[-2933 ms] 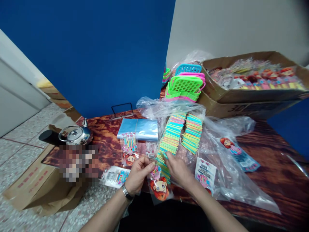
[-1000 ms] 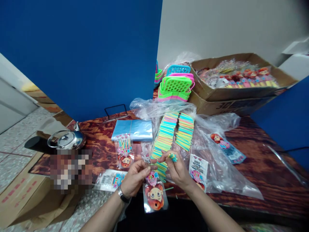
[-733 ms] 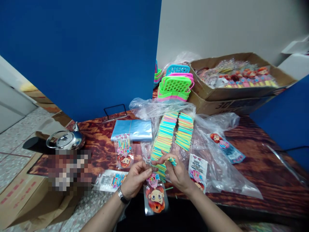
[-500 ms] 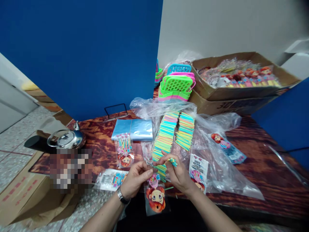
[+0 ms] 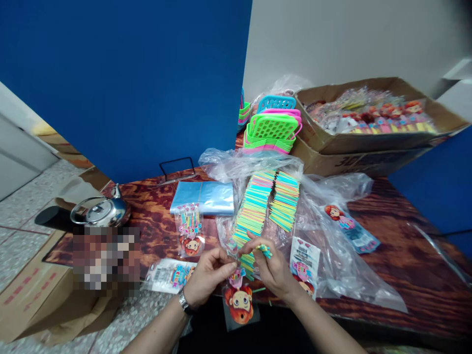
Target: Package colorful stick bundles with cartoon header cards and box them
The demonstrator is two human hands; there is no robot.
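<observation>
My left hand, wearing a watch, pinches the top of a clear printed bag that hangs down over the table's front edge. A red-haired cartoon girl shows upside down on it. My right hand is curled round a small bunch of thin coloured sticks, whose yellow and blue ends poke out between the fingers. Its thumb and index finger meet the bag's top, close to the left fingertips. Just beyond the hands, rows of loose coloured sticks lie on clear plastic sheeting.
Printed packets lie around the hands. Behind them are a stack of blue bags and nested plastic baskets. A carton of filled bags stands at the back right. A metal kettle sits left, beside a blurred patch.
The fingers of both hands have shifted slightly at the bag's top and stay close together. The view has moved a little; the sticks remain in my right hand.
</observation>
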